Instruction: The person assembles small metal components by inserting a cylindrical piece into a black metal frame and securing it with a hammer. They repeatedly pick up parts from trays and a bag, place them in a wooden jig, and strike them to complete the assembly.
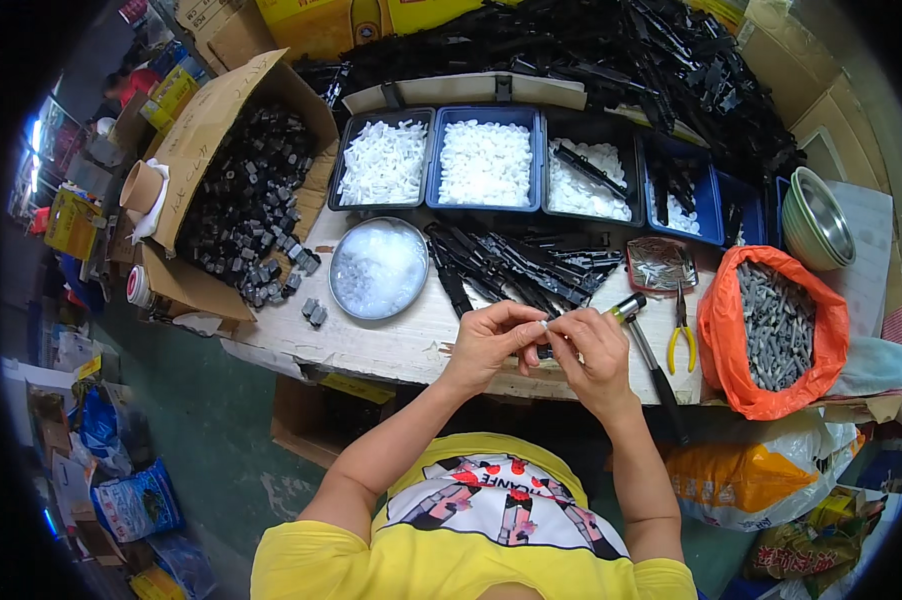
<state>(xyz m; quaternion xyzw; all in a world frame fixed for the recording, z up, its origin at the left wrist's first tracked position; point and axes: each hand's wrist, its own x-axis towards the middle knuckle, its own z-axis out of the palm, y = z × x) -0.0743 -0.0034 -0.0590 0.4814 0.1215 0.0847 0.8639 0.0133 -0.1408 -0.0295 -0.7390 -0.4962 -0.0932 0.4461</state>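
Observation:
My left hand (494, 345) and my right hand (592, 352) meet at the front edge of the white worktable (381, 345). Their fingertips pinch together on a small white plastic piece (544, 325), whose exact shape I cannot make out. Just beyond my hands lies a pile of long black plastic parts (531, 265). To the right of my right hand rests a hammer (651, 350) with a black grip and a yellowish head end. Part of a dark thing shows below my fingers, mostly hidden.
Bins of white pieces (486, 160) line the back. A round tray (379, 268) of translucent pieces and a carton of dark blocks (256, 190) stand left. Yellow-handled pliers (682, 335), a small red-rimmed box (661, 264), an orange bag of grey parts (771, 330) and stacked bowls (819, 220) are right.

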